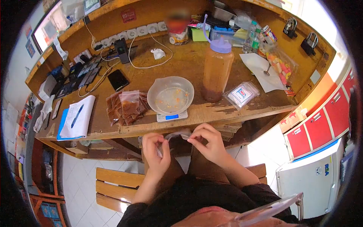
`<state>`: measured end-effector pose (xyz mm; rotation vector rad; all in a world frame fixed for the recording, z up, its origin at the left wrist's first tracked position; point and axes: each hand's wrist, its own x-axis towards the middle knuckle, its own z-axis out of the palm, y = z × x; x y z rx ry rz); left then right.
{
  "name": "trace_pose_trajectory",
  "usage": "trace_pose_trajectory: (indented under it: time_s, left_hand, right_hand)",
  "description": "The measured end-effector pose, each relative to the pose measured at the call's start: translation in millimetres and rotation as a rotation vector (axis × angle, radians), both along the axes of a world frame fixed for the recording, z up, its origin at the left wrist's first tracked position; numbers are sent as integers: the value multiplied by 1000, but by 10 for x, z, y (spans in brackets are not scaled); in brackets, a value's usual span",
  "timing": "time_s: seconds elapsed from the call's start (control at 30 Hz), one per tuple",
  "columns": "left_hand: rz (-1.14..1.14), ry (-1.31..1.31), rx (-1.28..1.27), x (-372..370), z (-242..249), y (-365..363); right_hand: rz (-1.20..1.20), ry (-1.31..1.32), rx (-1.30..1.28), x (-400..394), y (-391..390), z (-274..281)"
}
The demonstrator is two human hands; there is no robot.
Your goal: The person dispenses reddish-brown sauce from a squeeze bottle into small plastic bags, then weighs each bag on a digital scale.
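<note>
Above my lap, just in front of the table edge, a small clear plastic bag [176,134] is stretched between my hands. My left hand [155,150] pinches one side of it, and my right hand [208,143] pinches the other with thumb and forefinger. Beyond them a translucent plastic bowl [166,99] with orange crumbs rests on a small digital scale [180,116] with a lit blue display. To its left lie several filled reddish-brown packets [113,109]. A stack of clear bags with a printed label [242,95] lies at the right.
A tall bottle [218,70] with a lilac lid stands behind the bowl. Notebook [80,115] with a pen, black phone [118,80], charging cables and more phones are on the left. White paper [261,72] and a bag of colourful pieces [281,66] are on the right.
</note>
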<state>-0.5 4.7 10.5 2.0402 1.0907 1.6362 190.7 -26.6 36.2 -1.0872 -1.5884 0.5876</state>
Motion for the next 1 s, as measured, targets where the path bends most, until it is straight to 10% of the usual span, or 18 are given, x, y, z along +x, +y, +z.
trace_pose_trajectory:
  time_s: [0.4, 0.7, 0.77, 1.0]
  left_hand:
    - [-191, 394, 73, 85, 201, -90]
    - [-46, 380, 143, 89, 238, -84]
    - [-132, 349, 59, 132, 283, -115]
    - [-319, 513, 179, 164, 474, -10]
  right_hand:
    - [270, 90, -253, -103, -60, -118]
    - [-91, -340, -20, -137, -29, -104]
    - [34, -374, 361, -100, 14, -154]
    - [42, -361, 88, 9, 29, 61]
